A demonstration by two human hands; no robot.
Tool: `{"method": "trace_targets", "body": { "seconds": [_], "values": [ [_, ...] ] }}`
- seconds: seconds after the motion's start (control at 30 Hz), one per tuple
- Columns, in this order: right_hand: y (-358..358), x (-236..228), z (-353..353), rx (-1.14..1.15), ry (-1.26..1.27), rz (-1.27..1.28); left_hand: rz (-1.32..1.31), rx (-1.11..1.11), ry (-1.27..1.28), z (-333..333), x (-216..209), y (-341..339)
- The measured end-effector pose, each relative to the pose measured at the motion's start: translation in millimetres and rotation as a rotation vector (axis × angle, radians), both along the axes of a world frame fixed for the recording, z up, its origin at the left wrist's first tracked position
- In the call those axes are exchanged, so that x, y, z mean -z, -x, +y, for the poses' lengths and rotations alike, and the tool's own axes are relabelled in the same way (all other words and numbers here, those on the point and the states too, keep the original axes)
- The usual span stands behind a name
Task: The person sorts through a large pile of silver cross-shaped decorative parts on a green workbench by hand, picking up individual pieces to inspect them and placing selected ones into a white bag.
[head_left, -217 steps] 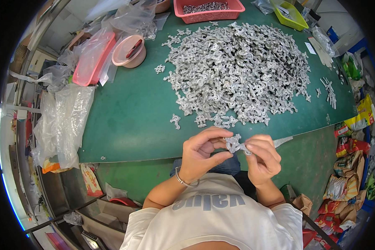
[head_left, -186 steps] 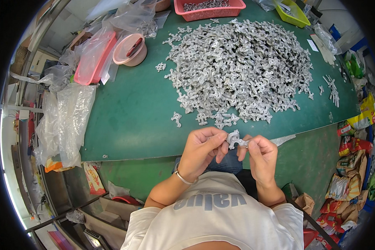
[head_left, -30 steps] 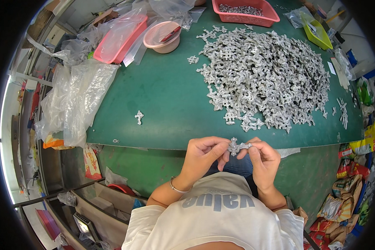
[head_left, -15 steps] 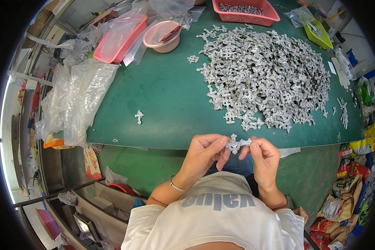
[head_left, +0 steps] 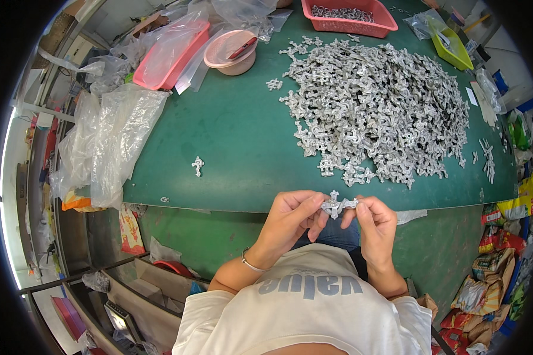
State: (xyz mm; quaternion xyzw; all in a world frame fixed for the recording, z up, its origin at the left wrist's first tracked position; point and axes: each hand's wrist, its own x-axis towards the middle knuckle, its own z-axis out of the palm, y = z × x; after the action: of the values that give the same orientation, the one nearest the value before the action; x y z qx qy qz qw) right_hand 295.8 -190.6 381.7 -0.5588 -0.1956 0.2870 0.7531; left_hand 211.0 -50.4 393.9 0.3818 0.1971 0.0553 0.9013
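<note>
Part (head_left: 334, 206) pinched at either end by left hand (head_left: 291, 218), right hand (head_left: 375, 223), nearside of pile (head_left: 382, 112); loose part (head_left: 198, 166) left of pile; basket (head_left: 350, 27) beyond.

The person wears a white T-shirt (head_left: 249, 331) with a rounded neckline and loose short sleeves (head_left: 413, 319). Across its chest runs bold grey lettering (head_left: 310, 287) — upside down from this angle. A slim silvery bracelet (head_left: 250, 264) circles the wrist above the left hand (head_left: 291, 218); the right hand (head_left: 375, 228) is bare. Blue trousers (head_left: 342, 235) — seemingly denim — show past the shirt.
</note>
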Motion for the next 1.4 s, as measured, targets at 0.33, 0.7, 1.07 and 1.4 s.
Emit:
{"method": "trace_targets", "body": {
  "seconds": [0.33, 0.7, 1.07, 1.4],
  "values": [
    [1, 4, -4, -0.032, -0.064, -0.01, -0.014, 0.005, -0.019, 0, 0, 0],
    [6, 2, -4, -0.038, -0.13, -0.001, -0.021, -0.008, -0.026, 1, -2, -1],
    [2, 11, 2, 0.135, 0.127, -0.638, 0.041, 0.065, -0.167, 9, 10, 4],
    [-33, 70, 19, 0.259, 0.547, -0.959, 0.249, -0.271, -0.822, 119, 87, 60]
  ]
}}
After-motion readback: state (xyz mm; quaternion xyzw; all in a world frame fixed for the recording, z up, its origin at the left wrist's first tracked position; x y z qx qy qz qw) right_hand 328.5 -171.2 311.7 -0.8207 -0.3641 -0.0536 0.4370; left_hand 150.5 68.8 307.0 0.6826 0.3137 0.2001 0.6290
